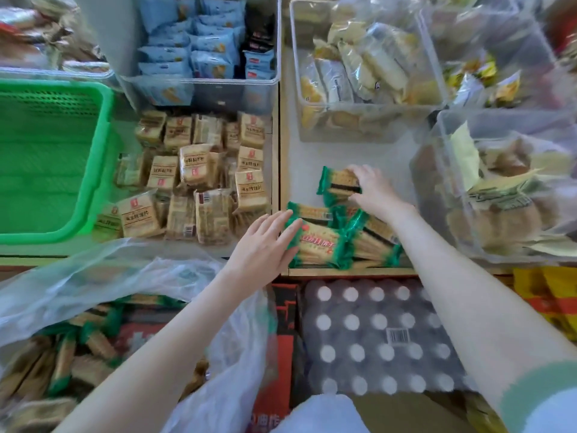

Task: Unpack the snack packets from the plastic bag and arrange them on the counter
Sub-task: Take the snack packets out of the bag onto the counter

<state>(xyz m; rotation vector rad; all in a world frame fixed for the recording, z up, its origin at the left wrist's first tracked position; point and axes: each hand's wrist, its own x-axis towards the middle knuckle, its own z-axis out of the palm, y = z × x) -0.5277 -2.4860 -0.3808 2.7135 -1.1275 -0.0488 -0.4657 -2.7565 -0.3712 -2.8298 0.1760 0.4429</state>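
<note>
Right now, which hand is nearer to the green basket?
Left. The left hand rests on a green packet, right of the green basket; the right hand holds a second packet farther right.

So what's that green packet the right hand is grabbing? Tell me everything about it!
The green packet is a small, shiny plastic wrapper with green crimped ends and a see-through middle. Inside you can see pale tan crackers with a dark layer of filling between them. It looks sealed and lies tilted on the white counter, just behind a pile of matching packets. The right hand grips its right end, fingers curled over the top.
</note>
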